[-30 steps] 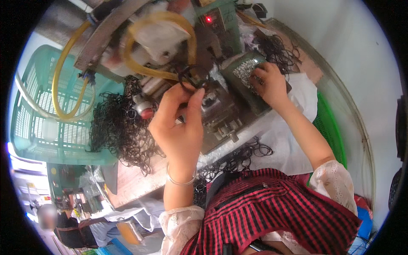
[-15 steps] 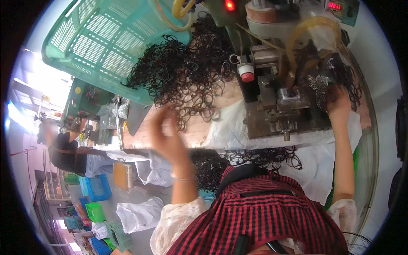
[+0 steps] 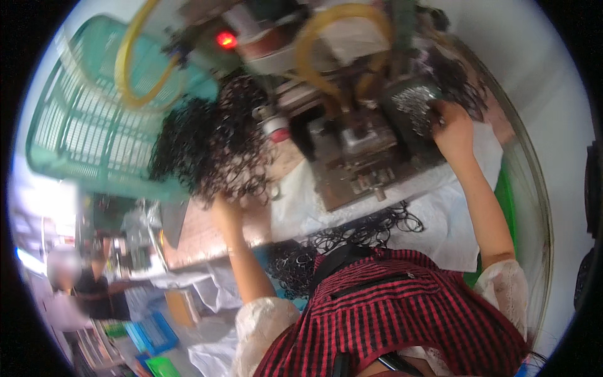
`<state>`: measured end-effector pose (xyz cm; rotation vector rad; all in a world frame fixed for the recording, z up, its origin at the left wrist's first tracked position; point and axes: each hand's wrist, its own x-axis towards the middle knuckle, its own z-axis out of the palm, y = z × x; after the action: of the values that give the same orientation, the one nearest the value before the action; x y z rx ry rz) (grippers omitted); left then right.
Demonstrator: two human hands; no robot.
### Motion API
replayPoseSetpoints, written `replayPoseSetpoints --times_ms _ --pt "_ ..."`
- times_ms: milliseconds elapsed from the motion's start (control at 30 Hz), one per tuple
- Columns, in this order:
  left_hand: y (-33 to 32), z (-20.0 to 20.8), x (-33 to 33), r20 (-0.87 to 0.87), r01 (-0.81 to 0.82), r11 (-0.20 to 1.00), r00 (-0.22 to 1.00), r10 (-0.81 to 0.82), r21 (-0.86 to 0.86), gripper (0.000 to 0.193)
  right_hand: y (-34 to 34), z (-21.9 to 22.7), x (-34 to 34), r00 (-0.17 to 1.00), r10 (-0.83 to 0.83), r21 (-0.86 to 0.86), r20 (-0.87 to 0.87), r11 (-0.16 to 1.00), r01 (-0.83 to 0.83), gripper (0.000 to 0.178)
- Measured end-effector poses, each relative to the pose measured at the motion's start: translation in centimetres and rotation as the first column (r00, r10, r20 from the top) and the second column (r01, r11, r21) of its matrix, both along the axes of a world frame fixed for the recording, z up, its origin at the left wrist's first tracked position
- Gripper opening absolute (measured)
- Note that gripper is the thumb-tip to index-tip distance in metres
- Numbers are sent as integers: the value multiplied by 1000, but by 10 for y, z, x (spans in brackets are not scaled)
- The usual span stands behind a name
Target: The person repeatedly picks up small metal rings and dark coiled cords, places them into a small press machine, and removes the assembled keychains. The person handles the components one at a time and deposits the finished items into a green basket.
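Note:
My left hand (image 3: 226,215) reaches the near edge of a heap of thin black rings (image 3: 210,141) on the worktable; its fingers are smeared by motion and partly lost among the rings. On the right, my right hand (image 3: 455,131) is at a pile of small shiny metal pieces (image 3: 412,108), fingers bent together; anything between them is too small to make out. Between the hands stands a press machine with a dark metal base (image 3: 342,191) and a small metal block (image 3: 367,139) under its head. A red-and-white push button (image 3: 276,130) sits at its left side.
A green perforated basket (image 3: 81,135) stands tilted behind the rings. Yellow hoses (image 3: 129,88) loop over the machine. More black rings (image 3: 383,225) lie on white cloth (image 3: 440,229) near my lap. Another person (image 3: 94,292) works at far left.
My left hand has come down from mid-air to the edge of the ring heap. My right hand stays at the metal pieces, its fingers drawn together. The whole view has turned and shifted.

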<state>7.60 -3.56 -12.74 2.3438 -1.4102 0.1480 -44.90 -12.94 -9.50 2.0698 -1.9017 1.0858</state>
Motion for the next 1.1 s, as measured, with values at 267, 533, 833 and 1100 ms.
replayPoseSetpoints --times_ms 267,533,833,1100 --pt "-19 24 -23 -603 141 790 570 -557 -597 23 17 9 -16 998 -8 -73 -56 997 4 17" --pt "10 83 -105 -635 5 658 254 -729 -753 47 12 20 4 992 70 -81 102 995 -62 18" --pt "5 172 -180 -43 358 262 519 -854 -896 30 30 96 81 783 373 -75 497 918 -389 13" --pt "-1 166 -177 -396 230 499 376 -837 -836 15 37 82 80 769 293 -212 568 955 -208 17"
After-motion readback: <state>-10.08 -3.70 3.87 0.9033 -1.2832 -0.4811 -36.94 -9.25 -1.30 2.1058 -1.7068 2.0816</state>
